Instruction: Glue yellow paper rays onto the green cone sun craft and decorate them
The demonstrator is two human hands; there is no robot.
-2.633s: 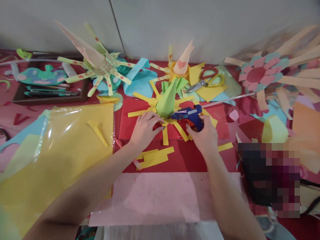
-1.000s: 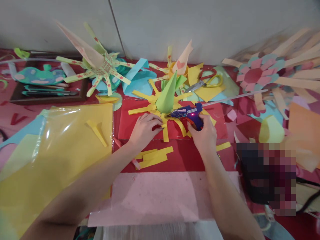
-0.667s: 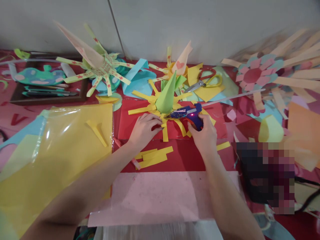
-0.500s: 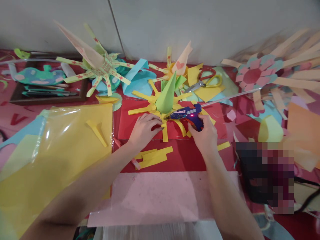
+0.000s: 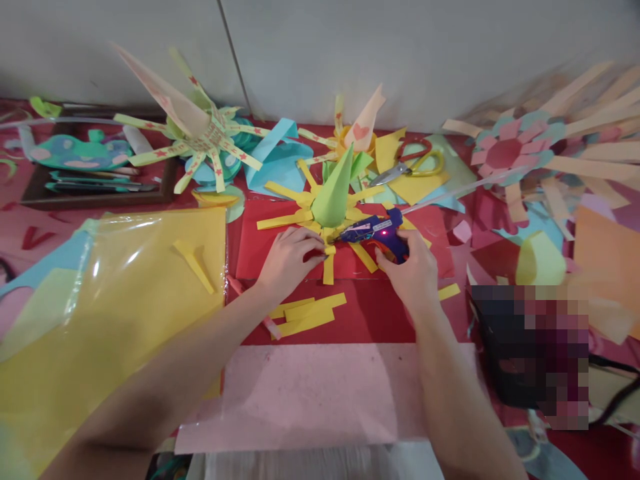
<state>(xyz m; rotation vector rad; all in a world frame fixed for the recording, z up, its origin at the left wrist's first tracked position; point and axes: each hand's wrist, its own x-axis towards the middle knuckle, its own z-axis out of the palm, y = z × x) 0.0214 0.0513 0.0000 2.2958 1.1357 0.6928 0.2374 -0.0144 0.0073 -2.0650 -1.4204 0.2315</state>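
My right hand [image 5: 411, 268] is wrapped round a blue glue gun [image 5: 373, 229] with a lit red light and a long clear glue stick in its back. The nozzle points left, at the base of a green paper cone [image 5: 334, 197] that stands in the middle of a ring of yellow paper strips [image 5: 284, 220]. At the near side of the ring, the fingers of my left hand [image 5: 293, 260] pinch a yellow paper strip [image 5: 329, 270]. This paper piece rests on a red sheet [image 5: 250, 250]. Just below lie several loose yellow strips [image 5: 310, 315], beside a pink pen-like stick [image 5: 270, 325].
Scissors [image 5: 413, 167] lie behind the cone on paper scraps. Other paper cone pieces [image 5: 200, 133] stand along the wall. At left are a dark tray [image 5: 97, 195] and a yellow sheet in plastic [image 5: 150, 280]. A pink and blue paper flower [image 5: 505, 150] is at right.
The glue gun has shifted very slightly, its rear and glue stick tilting a little lower. The strips beneath the nozzle have moved slightly. My left hand stays nearly where it was.
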